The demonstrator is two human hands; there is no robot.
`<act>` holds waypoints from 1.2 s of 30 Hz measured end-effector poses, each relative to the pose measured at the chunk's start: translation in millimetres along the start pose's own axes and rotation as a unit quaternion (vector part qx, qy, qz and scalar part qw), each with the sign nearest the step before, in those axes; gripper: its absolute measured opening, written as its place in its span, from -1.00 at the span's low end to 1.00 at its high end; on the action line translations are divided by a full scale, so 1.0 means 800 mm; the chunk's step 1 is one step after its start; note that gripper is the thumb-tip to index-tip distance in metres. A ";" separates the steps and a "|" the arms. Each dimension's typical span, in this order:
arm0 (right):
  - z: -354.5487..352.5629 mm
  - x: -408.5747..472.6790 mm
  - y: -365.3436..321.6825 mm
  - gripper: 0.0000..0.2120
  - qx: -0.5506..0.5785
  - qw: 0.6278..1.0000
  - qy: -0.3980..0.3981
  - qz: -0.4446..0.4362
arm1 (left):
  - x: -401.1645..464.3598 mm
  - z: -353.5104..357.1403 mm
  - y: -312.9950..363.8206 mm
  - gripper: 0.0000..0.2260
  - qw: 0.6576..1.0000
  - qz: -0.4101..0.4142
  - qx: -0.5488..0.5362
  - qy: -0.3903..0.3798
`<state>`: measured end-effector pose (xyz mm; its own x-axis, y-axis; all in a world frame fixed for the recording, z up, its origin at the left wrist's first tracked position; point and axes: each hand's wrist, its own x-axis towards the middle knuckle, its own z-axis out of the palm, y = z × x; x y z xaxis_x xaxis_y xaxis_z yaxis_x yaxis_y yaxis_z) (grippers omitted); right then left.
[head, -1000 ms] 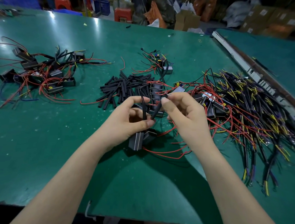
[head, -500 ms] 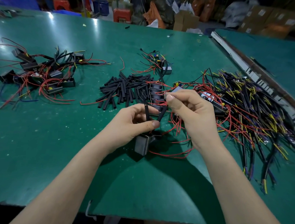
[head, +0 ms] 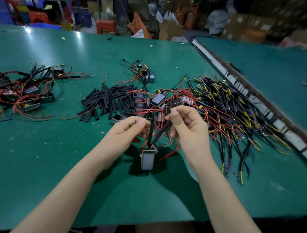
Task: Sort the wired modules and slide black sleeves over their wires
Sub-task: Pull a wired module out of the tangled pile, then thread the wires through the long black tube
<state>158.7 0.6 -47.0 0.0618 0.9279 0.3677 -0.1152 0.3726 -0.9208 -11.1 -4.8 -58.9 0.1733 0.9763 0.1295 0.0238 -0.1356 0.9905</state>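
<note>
Module (head: pixel 148 159) with two sleeved wires, hanging between both hands above the green table (head: pixel 41 164).

Left hand (head: pixel 126 131) has its fingers curled, pinching the upright black sleeve (head: pixel 150 132) near its top; right hand (head: pixel 187 125) is curled too, pinching the top of the slanted black sleeve (head: pixel 161 131), with thin red wire showing at its thumb. Both sleeves run down and meet at the small grey box, which hangs just off the table over its own shadow. Behind the hands lies a heap of loose black sleeves (head: pixel 106 100). A pile of modules with red wires (head: pixel 25 93) sits far left, a tangle of dark and yellow wires (head: pixel 237 116) to the right, and a few boxes (head: pixel 148 102) just beyond the fingers.
</note>
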 end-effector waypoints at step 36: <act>-0.197 0.011 -0.053 -0.91 -0.589 0.763 -0.008 0.265 | 0.011 0.090 -0.004 -0.87 0.996 0.078 -0.005 0.037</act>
<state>320.1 -9.6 -25.4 0.3034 0.9471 -0.1044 0.8522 -0.3187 -0.4149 61.2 -8.2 -64.5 0.1006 0.9534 0.2845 -0.0084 -0.2851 0.9585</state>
